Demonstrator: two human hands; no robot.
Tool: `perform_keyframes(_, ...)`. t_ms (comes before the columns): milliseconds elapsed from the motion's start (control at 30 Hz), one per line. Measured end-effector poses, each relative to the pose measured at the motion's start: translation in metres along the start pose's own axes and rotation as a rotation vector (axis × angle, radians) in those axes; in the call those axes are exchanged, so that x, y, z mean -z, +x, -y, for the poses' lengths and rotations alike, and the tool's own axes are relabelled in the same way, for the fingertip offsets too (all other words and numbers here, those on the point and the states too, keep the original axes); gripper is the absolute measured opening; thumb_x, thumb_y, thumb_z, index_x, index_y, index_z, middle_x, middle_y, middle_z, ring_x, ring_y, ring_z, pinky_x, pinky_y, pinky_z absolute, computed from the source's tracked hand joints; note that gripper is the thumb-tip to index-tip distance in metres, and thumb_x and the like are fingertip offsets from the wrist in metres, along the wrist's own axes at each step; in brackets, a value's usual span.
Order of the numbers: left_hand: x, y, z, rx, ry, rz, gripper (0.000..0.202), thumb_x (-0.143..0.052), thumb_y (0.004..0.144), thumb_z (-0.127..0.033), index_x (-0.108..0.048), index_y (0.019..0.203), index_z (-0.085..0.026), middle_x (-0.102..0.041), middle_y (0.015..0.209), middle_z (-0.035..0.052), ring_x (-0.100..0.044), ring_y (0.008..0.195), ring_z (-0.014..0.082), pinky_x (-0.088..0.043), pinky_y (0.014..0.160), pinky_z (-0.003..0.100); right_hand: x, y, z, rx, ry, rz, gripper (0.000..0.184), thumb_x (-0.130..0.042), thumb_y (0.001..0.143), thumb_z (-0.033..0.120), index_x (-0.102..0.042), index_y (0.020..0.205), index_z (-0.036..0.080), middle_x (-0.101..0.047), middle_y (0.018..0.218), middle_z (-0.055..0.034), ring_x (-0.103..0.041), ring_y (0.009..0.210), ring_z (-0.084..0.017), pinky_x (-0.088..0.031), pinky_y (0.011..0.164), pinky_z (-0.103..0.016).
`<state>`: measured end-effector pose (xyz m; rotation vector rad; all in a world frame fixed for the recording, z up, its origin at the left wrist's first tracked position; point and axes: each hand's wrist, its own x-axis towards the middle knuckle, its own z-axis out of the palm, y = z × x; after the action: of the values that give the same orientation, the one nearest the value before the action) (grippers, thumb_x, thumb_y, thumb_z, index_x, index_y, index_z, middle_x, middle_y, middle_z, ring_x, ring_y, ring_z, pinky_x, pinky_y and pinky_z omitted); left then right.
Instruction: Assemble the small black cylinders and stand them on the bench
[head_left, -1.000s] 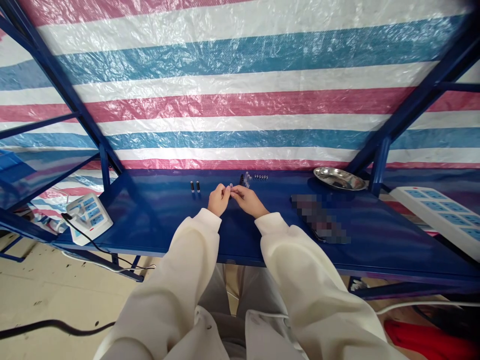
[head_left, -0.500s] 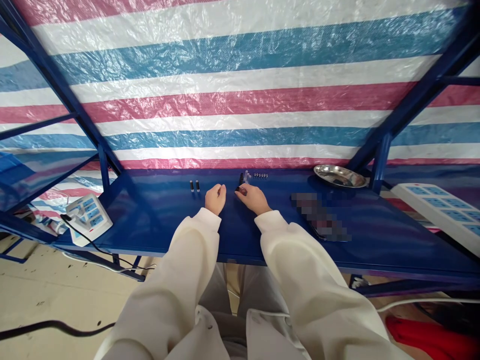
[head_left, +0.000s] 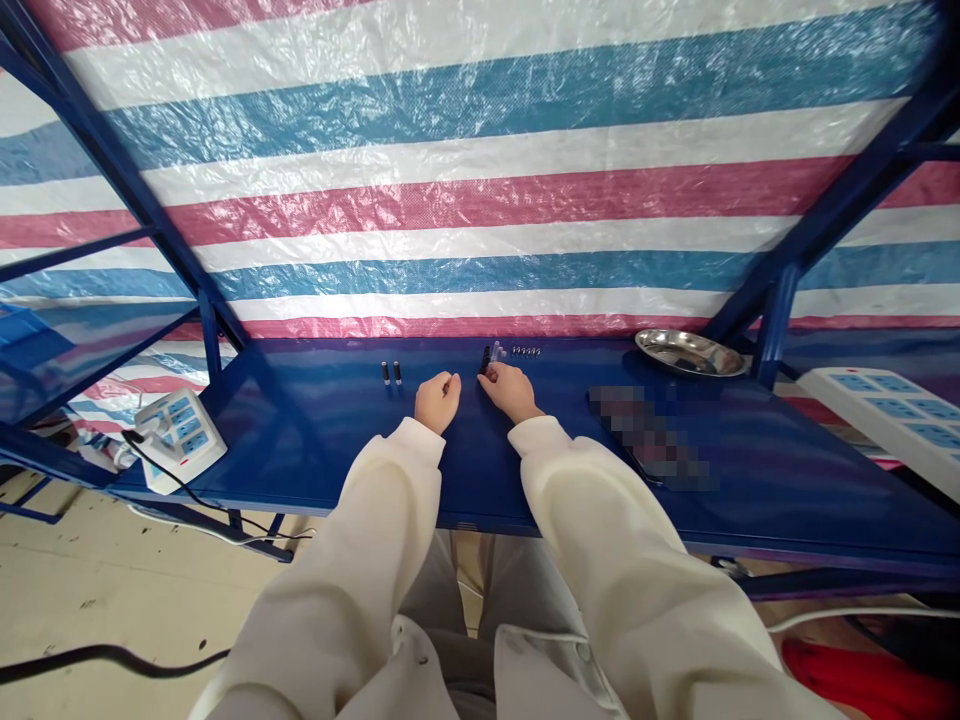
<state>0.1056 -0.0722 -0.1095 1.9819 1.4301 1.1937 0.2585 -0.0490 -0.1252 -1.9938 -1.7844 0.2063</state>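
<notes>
My left hand (head_left: 437, 399) rests on the blue shelf (head_left: 337, 440) with its fingers curled in; what they hold, if anything, is hidden. My right hand (head_left: 510, 390) reaches forward, its fingertips pinched at a cluster of small dark and clear cylindrical parts (head_left: 489, 357) standing on the shelf. Behind that cluster lies a row of tiny dark pieces (head_left: 525, 352). Two small dark cylinders (head_left: 391, 373) stand upright to the left of my left hand. White sleeves cover both arms.
A round metal dish (head_left: 690, 353) sits at the back right beside a blue upright post (head_left: 772, 320). A blurred flat object (head_left: 652, 440) lies right of my hands. White power strips sit at the left (head_left: 176, 425) and far right (head_left: 892, 420). A striped tarp hangs behind.
My hands were together, working a small part between the fingertips. They have since separated: the left hand stayed low and curled, the right moved forward to the cluster of small parts.
</notes>
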Motion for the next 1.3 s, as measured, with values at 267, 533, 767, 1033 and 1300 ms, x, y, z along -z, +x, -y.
perform_keyframes(267,0.0,-0.001,-0.001,-0.004,0.016,0.002,0.035,-0.041,0.086,-0.031,-0.043,0.053,-0.019,-0.048,0.051,-0.0021,-0.045,0.053,0.0099,-0.034,0.057,0.022,0.001,0.001,0.001,-0.033,0.01,0.006,0.018,-0.05,0.085,0.032,-0.063,0.088,0.019,-0.069,0.089,-0.0066,-0.063,0.085,-0.02,-0.042,0.069,-0.027)
perform_keyframes(533,-0.002,0.0,0.002,-0.023,-0.006,-0.006,0.035,-0.04,0.086,-0.033,-0.041,0.054,-0.019,-0.046,0.05,-0.0027,-0.042,0.05,0.0094,-0.034,0.057,0.023,0.003,0.001,0.0,-0.07,0.038,0.059,0.02,-0.052,0.086,0.027,-0.061,0.099,0.015,-0.068,0.097,-0.0113,-0.063,0.093,-0.022,-0.044,0.077,-0.029)
perform_keyframes(767,-0.001,0.0,0.001,-0.023,0.0,-0.006,0.035,-0.041,0.086,-0.032,-0.04,0.053,-0.019,-0.046,0.05,-0.0023,-0.043,0.052,0.0096,-0.034,0.057,0.023,0.009,-0.001,-0.007,-0.157,0.022,0.078,0.02,-0.052,0.085,0.024,-0.064,0.097,0.014,-0.067,0.098,-0.013,-0.062,0.095,-0.023,-0.045,0.079,-0.029)
perform_keyframes(1033,0.0,-0.001,0.0,0.02,0.015,-0.026,0.035,-0.04,0.086,-0.032,-0.042,0.053,-0.019,-0.047,0.05,-0.0017,-0.046,0.053,0.0105,-0.036,0.058,0.023,0.009,-0.002,-0.007,-0.191,0.023,0.049,0.021,-0.054,0.085,0.03,-0.067,0.092,0.015,-0.068,0.094,-0.0122,-0.063,0.092,-0.022,-0.044,0.075,-0.028)
perform_keyframes(1300,-0.001,0.0,0.003,0.089,0.067,0.044,0.026,-0.044,0.083,-0.027,-0.049,0.059,-0.019,-0.054,0.056,-0.0015,-0.05,0.056,0.0115,-0.038,0.062,0.024,0.02,-0.014,-0.005,-0.199,-0.022,0.061,0.027,-0.058,0.082,0.028,-0.064,0.102,0.01,-0.067,0.098,-0.0165,-0.063,0.094,-0.023,-0.043,0.074,-0.027)
